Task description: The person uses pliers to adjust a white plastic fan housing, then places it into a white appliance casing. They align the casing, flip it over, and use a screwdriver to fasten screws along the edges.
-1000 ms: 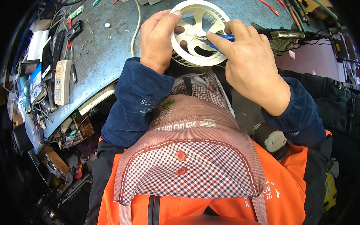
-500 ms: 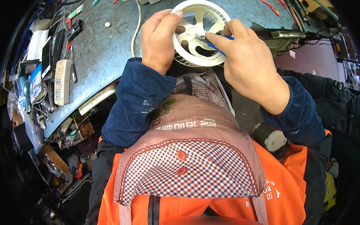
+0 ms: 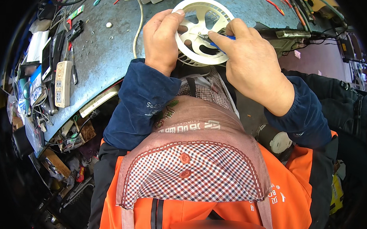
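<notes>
A white plastic fan wheel (image 3: 189, 52), with broad curved spokes and a slotted rim, is held up tilted at the near edge of the workbench. My left hand (image 3: 162, 42) grips its left rim, thumb on the front face and fingers behind. At the wheel's metal-tipped hub (image 3: 203, 34) is my right hand (image 3: 252, 62), closed around a blue-handled tool (image 3: 214, 45) that looks like small pliers. My right index finger points along the tool to the hub. The palm covers most of the handles, and the jaws are hard to make out.
On the blue-grey workbench (image 3: 107, 47) lie a white cable (image 3: 138, 32), a small white cap (image 3: 109, 24) and metal bits. A power strip (image 3: 63, 84), a phone (image 3: 47, 58) and tangled wires crowd its left side. Red-handled tools (image 3: 274, 5) lie at the far right.
The wheel and both hands have shifted slightly up and to the left. Both grips stay the same, with the tool still at the hub.
</notes>
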{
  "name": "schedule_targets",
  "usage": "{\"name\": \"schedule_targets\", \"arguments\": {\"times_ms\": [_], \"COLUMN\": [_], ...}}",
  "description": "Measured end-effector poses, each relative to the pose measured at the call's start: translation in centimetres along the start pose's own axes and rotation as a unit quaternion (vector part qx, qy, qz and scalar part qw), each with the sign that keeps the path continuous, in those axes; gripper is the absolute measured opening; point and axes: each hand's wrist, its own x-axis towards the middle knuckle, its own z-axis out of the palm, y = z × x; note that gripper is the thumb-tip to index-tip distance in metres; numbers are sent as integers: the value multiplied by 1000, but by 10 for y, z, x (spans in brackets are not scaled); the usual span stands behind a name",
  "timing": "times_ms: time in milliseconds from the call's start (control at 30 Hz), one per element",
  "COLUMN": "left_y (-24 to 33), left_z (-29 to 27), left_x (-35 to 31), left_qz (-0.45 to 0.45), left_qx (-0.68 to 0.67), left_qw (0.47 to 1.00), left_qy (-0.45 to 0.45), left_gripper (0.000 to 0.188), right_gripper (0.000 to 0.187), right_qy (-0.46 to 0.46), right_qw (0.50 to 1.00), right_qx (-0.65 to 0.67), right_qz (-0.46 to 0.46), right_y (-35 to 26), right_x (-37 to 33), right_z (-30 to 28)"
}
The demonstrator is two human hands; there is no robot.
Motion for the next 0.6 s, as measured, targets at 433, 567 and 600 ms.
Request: {"name": "schedule_targets", "arguments": {"times_ms": [433, 567, 600], "left_y": [-11, -11, -11], "left_z": [9, 10, 10], "left_x": [-14, -18, -18], "left_qz": [73, 81, 92], "left_qx": [-43, -66, -64], "left_qw": [996, 994, 994], "left_qy": [13, 10, 10], "left_gripper": [42, 40, 40], "right_gripper": [51, 51, 51], "right_qy": [-10, 13, 23], "right_qw": [999, 999, 998], "right_qx": [12, -41, -50], "right_qz": [29, 29, 25], "right_y": [-5, -12, -14], "right_x": [-3, -8, -9], "right_z": [4, 5, 6]}}
